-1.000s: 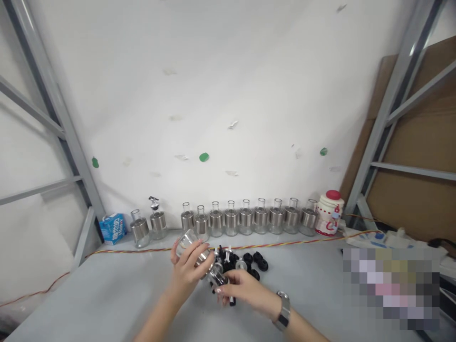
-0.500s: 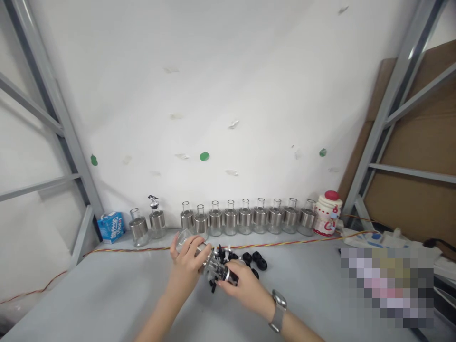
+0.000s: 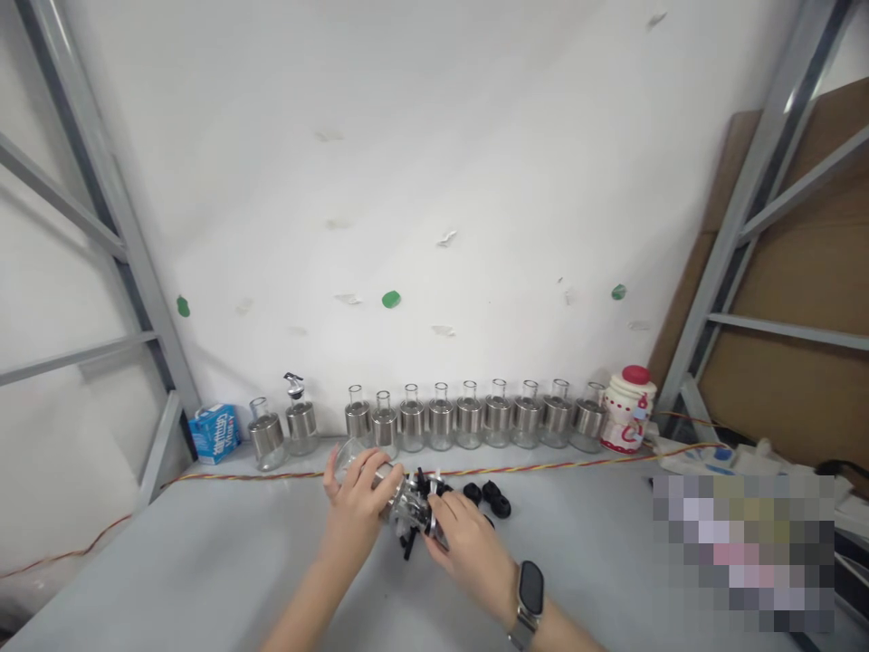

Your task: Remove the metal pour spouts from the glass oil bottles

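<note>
A glass bottle [image 3: 348,455] with a metal sleeve lies tilted in my left hand [image 3: 359,503], its base up to the left and its neck toward the right. The fingers of that hand wrap round the sleeve. At the bottle's mouth, my right hand [image 3: 472,548] is closed on a pourer spout [image 3: 433,526], mostly hidden by the fingers. I cannot tell how deep the spout sits in the neck. Behind and below the hands lie loose spouts with black parts [image 3: 408,545]. Several black caps [image 3: 501,505] rest just beyond my right hand.
Several sleeved bottles [image 3: 469,412] line the wall. At the left stand one open bottle [image 3: 266,436] and one bottle with a spout [image 3: 300,421], beside a blue carton [image 3: 215,435]. A white-and-red jar [image 3: 628,412] ends the row. A twisted cord [image 3: 543,465] crosses the table; power strips [image 3: 699,460] lie right.
My right hand has turned at the wrist, its fingers moving up over the spout at the bottle's mouth. My left hand and the bottle stay nearly still.
</note>
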A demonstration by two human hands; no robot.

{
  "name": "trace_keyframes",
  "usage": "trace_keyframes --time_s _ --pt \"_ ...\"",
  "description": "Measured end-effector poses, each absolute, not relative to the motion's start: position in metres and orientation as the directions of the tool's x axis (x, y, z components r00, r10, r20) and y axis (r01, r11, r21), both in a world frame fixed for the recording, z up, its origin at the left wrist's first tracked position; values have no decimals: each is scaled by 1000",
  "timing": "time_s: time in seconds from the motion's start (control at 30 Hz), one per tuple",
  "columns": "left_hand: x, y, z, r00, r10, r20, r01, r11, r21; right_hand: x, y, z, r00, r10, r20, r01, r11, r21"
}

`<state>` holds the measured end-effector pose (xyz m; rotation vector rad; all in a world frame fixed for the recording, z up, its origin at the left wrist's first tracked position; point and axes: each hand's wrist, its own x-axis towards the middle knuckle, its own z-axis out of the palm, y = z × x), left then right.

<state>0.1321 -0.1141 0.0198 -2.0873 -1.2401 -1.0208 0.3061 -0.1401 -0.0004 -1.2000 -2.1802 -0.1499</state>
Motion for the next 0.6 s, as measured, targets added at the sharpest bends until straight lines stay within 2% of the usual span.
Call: trace_keyframes --time_s 0.17,0.33,0.4,0.5,0.6 --pt "136 -116 20 227 512 829 910 -415 7 305 -141 1 -274 785 556 800 507 -321" --pt "135 -114 19 261 430 864 902 -428 -60 303 -144 7 -157 874 460 724 418 -548" --pt "134 -113 18 292 371 882 887 -450 -104 302 -143 8 -147 927 346 609 360 -707" --pt "133 -112 19 317 291 903 869 -470 -153 303 -137 8 -201 978 62 340 129 -932" --pt "133 -113 22 307 226 924 866 -468 -174 305 -134 10 -307 942 -135 71 -119 -990"
